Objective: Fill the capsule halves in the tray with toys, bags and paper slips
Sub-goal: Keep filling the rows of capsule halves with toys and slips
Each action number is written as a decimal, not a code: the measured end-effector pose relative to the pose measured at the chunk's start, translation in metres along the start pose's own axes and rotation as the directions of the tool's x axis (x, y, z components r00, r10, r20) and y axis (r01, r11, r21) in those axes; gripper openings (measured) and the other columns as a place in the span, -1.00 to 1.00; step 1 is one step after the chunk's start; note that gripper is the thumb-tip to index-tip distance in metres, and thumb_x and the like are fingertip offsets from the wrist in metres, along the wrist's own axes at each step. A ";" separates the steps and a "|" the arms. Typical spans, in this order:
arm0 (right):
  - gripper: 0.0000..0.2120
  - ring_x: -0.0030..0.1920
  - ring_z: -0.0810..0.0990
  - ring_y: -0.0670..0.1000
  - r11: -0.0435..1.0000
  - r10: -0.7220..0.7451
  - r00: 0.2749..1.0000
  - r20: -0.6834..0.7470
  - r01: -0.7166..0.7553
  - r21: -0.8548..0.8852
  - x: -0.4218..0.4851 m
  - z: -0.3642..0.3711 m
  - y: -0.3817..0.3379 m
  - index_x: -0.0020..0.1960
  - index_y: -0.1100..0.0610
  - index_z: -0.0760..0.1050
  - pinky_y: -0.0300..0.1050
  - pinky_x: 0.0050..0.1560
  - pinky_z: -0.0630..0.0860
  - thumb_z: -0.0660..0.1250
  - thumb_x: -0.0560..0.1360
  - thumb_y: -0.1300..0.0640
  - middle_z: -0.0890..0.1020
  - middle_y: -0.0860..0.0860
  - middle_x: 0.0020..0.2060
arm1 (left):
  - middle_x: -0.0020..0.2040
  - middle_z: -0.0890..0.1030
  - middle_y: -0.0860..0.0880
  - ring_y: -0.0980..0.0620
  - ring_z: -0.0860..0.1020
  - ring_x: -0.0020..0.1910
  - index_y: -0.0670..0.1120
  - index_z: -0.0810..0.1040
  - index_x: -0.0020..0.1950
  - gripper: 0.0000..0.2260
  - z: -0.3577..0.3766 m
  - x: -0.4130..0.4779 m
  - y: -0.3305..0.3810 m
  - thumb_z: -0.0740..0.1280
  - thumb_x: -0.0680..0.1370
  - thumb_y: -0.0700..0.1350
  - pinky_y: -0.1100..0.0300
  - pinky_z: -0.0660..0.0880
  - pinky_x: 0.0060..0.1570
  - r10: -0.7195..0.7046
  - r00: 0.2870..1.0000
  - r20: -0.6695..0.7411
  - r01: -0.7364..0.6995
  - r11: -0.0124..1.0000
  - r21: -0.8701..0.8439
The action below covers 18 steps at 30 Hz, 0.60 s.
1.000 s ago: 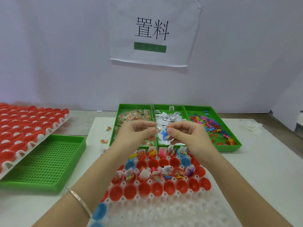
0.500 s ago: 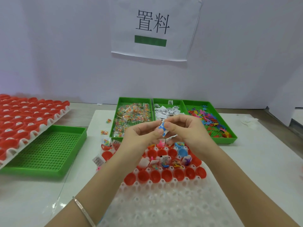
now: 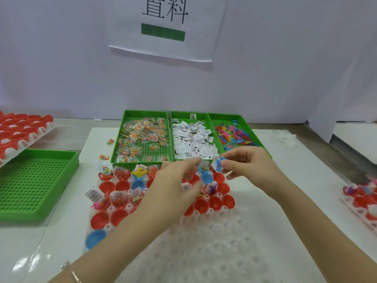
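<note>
A clear plastic tray [image 3: 204, 248] lies in front of me, and red capsule halves [image 3: 120, 185] and blue capsule halves [image 3: 95, 238] sit in its far rows. Several halves hold toys, bags and slips. My right hand [image 3: 250, 165] pinches a small blue toy with a white slip [image 3: 217, 164] above the tray's far right corner. Hovering blurred over the tray's middle rows is my left hand [image 3: 179, 180], fingers loosely spread and holding nothing I can see. Behind the tray stand green bins of candy bags [image 3: 142, 137], paper slips [image 3: 192, 139] and coloured toys [image 3: 234, 135].
An empty green perforated tray [image 3: 34, 180] sits at the left, with a tray of red capsule halves [image 3: 18, 129] leaning over it. Another filled capsule tray [image 3: 361, 197] shows at the right edge. Loose bags [image 3: 104, 156] lie on the white mat. A wall with a paper sign stands behind.
My hands have parted: the left let go of the blue toy and dropped down over the tray, while the right keeps the toy and slip. The camera has tilted down and moved closer.
</note>
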State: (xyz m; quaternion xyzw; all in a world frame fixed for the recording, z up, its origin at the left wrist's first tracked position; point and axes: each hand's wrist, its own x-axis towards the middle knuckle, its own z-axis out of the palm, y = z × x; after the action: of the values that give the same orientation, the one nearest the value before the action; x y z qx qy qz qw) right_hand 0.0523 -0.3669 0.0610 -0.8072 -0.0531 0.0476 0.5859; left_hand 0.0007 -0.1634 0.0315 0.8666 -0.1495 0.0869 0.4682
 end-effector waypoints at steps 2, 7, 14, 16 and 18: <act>-0.89 -0.32 0.64 0.03 0.994 0.053 0.998 -0.014 -0.054 -0.099 -0.002 -0.015 0.014 -0.13 0.19 0.62 -0.20 -0.35 0.59 0.42 0.43 0.37 0.69 0.10 -0.32 | 0.11 0.60 0.07 0.08 0.55 0.10 0.01 0.58 0.26 -0.70 0.014 -0.015 0.000 0.36 0.53 -0.09 0.25 0.44 0.16 0.242 0.962 0.128 -0.269 0.924 0.270; -0.87 -0.31 0.64 -0.09 0.959 0.069 0.996 0.058 -0.050 -0.281 -0.003 -0.022 0.036 -0.14 0.12 0.62 -0.21 -0.32 0.59 0.43 0.44 0.33 0.69 0.02 -0.31 | 0.15 0.56 0.04 -0.02 0.52 0.10 -0.04 0.53 0.25 -0.54 0.042 -0.027 0.001 0.01 0.52 0.08 0.15 0.45 0.13 0.279 0.875 0.395 -0.446 0.782 0.435; -0.87 -0.30 0.63 -0.09 0.934 0.033 0.995 0.095 0.003 -0.356 -0.002 -0.015 0.042 -0.16 0.07 0.61 -0.18 -0.28 0.60 0.45 0.43 0.29 0.69 0.01 -0.31 | 0.18 0.54 -0.02 -0.05 0.51 0.13 -0.11 0.43 0.37 -0.41 0.063 -0.014 0.007 0.01 0.53 0.23 0.09 0.38 0.26 0.273 0.835 0.478 -0.546 0.524 0.654; -0.84 -0.33 0.61 -0.06 0.922 0.013 0.996 0.091 0.024 -0.386 -0.001 -0.014 0.042 -0.19 0.06 0.60 -0.11 -0.24 0.62 0.45 0.42 0.30 0.68 0.05 -0.31 | 0.18 0.53 -0.03 -0.05 0.49 0.14 -0.11 0.45 0.36 -0.40 0.065 -0.011 0.008 0.03 0.52 0.26 0.10 0.36 0.29 0.275 0.845 0.458 -0.532 0.502 0.682; -0.81 -0.34 0.60 -0.05 0.910 -0.002 0.996 0.095 0.041 -0.412 -0.001 -0.013 0.041 -0.20 0.02 0.60 -0.07 -0.18 0.59 0.45 0.41 0.31 0.66 0.10 -0.28 | 0.25 0.48 -0.09 -0.10 0.43 0.22 -0.16 0.39 0.39 -0.38 0.070 -0.011 0.006 0.01 0.54 0.25 0.06 0.26 0.37 0.302 0.831 0.467 -0.555 0.496 0.668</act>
State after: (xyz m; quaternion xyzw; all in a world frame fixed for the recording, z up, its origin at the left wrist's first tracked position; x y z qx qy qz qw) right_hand 0.0543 -0.3920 0.0258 -0.9092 -0.0978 0.0660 0.3994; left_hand -0.0106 -0.2231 -0.0051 0.9174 -0.3755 0.1305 -0.0211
